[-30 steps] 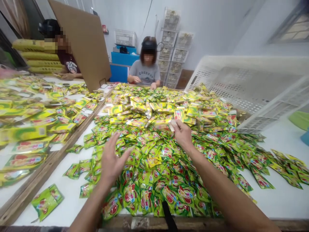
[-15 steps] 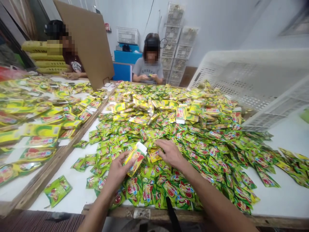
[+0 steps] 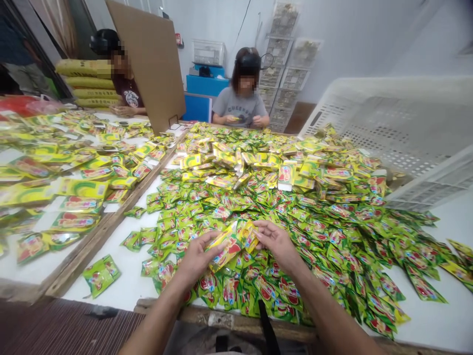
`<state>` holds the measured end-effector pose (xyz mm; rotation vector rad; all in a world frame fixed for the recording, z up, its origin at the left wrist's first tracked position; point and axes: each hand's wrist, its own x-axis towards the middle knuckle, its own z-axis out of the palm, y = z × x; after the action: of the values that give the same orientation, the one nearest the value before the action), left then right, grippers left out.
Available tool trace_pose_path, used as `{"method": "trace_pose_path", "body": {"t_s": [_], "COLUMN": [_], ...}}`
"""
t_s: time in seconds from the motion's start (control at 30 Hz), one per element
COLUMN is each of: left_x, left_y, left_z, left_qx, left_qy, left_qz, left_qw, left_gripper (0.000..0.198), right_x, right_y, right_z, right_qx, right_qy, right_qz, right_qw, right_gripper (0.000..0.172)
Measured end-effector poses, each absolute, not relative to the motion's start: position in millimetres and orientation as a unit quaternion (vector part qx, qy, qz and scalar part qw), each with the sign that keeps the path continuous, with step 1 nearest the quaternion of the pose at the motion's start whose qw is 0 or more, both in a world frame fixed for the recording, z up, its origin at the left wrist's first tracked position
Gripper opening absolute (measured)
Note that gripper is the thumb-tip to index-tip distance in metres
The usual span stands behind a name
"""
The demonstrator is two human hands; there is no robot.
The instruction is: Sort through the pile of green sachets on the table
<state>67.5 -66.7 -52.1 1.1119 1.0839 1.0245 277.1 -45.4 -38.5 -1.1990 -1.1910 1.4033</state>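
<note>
My left hand [image 3: 196, 257] is closed around a small yellow carton [image 3: 226, 252] with red fruit printed on it, thumb lying across its front. In my right hand [image 3: 276, 242] a yellow packet [image 3: 249, 236] is pinched between thumb and fingertips. The packet sits right against the upper right end of the carton; whether part of it is inside I cannot tell. Under both hands spreads a heap of shiny green sachets [image 3: 266, 286] with red fruit pictures. Beyond them is a pile of yellow cartons [image 3: 225, 159].
A white perforated crate [image 3: 332, 106] lies tilted at the right. A wooden strip [image 3: 84, 236] divides the table, with more cartons and sachets on its left. A brown cardboard panel [image 3: 155, 64] stands at the far edge. Two persons sit across the table.
My right hand has lifted from the sachet heap with a yellow packet and brought it to the carton's end. My left hand still holds the carton. The view has shifted slightly left.
</note>
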Motion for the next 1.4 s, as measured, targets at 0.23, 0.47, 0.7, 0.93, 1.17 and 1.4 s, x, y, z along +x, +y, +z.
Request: {"method": "trace_pose_path", "body": {"t_s": [0.23, 0.47, 0.7, 0.93, 1.17, 1.4], "left_x": [79.2, 79.7, 75.4, 77.5, 73.8, 62.7], "left_y": [-70.5, -65.4, -66.9, -71.4, -75.7, -78.7], "left_z": [-52.6, -51.3, -51.2, -56.4, -59.8, -54.1], "left_qx": [0.432, 0.485, 0.448, 0.340, 0.341, 0.350], "left_qy": [0.473, 0.509, 0.503, 0.451, 0.458, 0.491], "left_qz": [0.445, 0.453, 0.434, 0.465, 0.442, 0.423], "left_qw": [0.626, 0.548, 0.598, 0.682, 0.692, 0.676], "left_gripper": [0.034, 0.032, 0.038, 0.046, 0.044, 0.041], "right_x": [276.8, 282.2, 267.9, 258.0, 271.5, 284.1], "right_y": [-57.0, -49.7, -38.6, -48.4, -48.5, -76.2], "right_z": [-44.7, -44.4, -44.9, -58.4, -47.6, -39.7], "right_qx": [-0.540, -0.569, -0.519, -0.531, -0.524, -0.586], "right_qy": [-0.526, -0.573, -0.524, -0.501, -0.645, -0.694], "right_qz": [0.525, 0.381, 0.420, 0.457, 0.387, 0.250], "right_qw": [0.395, 0.452, 0.530, 0.508, 0.400, 0.334], "right_gripper": [0.030, 0.023, 0.035, 0.030, 0.030, 0.030]}}
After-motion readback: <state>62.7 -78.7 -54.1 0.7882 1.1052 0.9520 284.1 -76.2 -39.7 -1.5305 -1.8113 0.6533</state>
